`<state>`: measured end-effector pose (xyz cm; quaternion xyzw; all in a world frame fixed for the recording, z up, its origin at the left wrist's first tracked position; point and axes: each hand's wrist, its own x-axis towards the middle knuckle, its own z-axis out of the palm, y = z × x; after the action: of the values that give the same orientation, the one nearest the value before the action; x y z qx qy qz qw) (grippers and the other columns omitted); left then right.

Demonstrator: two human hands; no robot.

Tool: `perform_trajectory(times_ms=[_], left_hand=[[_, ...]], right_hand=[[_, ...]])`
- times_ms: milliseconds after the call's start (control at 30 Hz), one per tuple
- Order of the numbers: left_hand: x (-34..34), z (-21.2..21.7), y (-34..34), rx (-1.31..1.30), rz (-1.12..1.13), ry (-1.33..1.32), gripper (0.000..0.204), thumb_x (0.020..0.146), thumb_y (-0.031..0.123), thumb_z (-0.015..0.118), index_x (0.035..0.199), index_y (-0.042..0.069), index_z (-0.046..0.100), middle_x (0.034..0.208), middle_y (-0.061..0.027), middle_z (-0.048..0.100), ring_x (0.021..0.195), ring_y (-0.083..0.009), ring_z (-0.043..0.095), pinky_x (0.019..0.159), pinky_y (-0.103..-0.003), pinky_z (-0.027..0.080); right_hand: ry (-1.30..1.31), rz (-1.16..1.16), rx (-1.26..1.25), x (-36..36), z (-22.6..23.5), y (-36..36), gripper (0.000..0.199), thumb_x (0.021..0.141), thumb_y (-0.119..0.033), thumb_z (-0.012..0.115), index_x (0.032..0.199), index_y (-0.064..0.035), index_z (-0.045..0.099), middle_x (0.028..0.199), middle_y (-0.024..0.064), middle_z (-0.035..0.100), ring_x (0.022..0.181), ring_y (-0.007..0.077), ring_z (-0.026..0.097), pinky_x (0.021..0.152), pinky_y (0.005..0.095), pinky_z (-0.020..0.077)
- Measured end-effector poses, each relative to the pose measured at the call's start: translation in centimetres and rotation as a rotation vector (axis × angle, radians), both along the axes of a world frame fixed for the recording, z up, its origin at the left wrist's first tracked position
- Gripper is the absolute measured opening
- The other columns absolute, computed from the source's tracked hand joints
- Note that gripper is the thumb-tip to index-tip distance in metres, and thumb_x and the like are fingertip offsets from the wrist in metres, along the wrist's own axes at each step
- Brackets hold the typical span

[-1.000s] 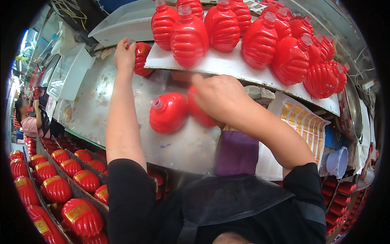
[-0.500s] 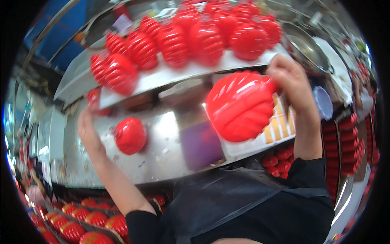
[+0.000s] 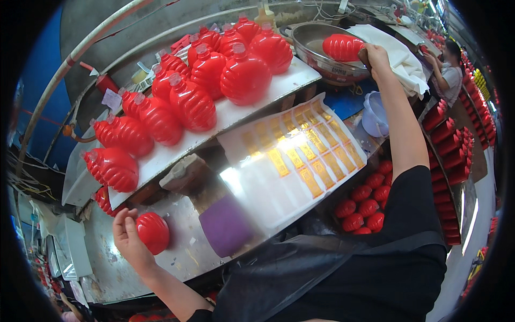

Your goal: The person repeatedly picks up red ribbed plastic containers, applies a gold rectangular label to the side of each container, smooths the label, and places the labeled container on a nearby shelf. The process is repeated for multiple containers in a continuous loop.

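1. While the right hand (image 3: 377, 59) pinches a red bottle (image 3: 343, 48) at its neck end, that bottle lies sideways over a metal basin (image 3: 326, 66), at the upper right.
2. Left hand (image 3: 129, 240): fingers bent and slightly apart, just beside a second red bottle (image 3: 153, 234); whether they grip its neck, one cannot tell.
3. Second bottle: ribbed and glossy, resting on the metal bench (image 3: 110, 263), at the lower left.
4. White shelf (image 3: 298, 78): raised above the bench, carrying a crowd of ribbed red bottles (image 3: 245, 80) with clear necks, most upright, those at the left end tilted.
5. Sheet (image 3: 295, 155): pale, bearing rows of shiny gold labels, spread at the right part of the bench.
6. Purple pad (image 3: 225, 225): between the second bottle and the sheet.
7. Grey lump (image 3: 185, 173): near the shelf's front edge.
8. Pale bucket (image 3: 374, 115): below the basin, beside the right forearm.
9. White cloth (image 3: 399, 64): heaped beside the basin.
10. Small red bottles (image 3: 368, 207): grouped below the bench edge, at the right.
11. Co-worker (image 3: 452, 78): far right, arms raised.
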<state>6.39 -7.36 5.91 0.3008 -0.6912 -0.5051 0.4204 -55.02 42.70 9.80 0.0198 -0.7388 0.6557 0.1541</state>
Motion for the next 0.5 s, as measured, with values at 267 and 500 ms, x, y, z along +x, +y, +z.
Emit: perform_trajectory(times_ms=[267,500], left_hand=[[-1.1,-0.5,2.6,0.004,-0.173,-0.119,0.020,0.106,0.010,0.061,0.123,0.001,0.067,0.111,-0.0095,0.073,0.106,-0.0156,0.066,0.096,-0.030,0.052],[-2.3,-1.5,3.2,0.141,-0.217,-0.134,0.020,0.104,0.006,0.062,0.123,0.001,0.067,0.111,-0.0076,0.073,0.104,-0.0131,0.066,0.093,-0.028,0.051]], right_hand=[[0.045,-0.409,0.807,-2.8,-2.1,-3.7,0.041,0.095,-0.041,0.064,0.103,-0.0030,0.078,0.110,0.0249,0.076,0.110,0.0394,0.072,0.096,0.0462,0.0536],[-0.164,0.051,1.066,-3.4,0.3,-2.3,0.037,0.079,-0.035,0.084,0.083,0.0011,0.075,0.075,0.0123,0.072,0.070,0.0214,0.070,0.070,0.0394,0.0567]])
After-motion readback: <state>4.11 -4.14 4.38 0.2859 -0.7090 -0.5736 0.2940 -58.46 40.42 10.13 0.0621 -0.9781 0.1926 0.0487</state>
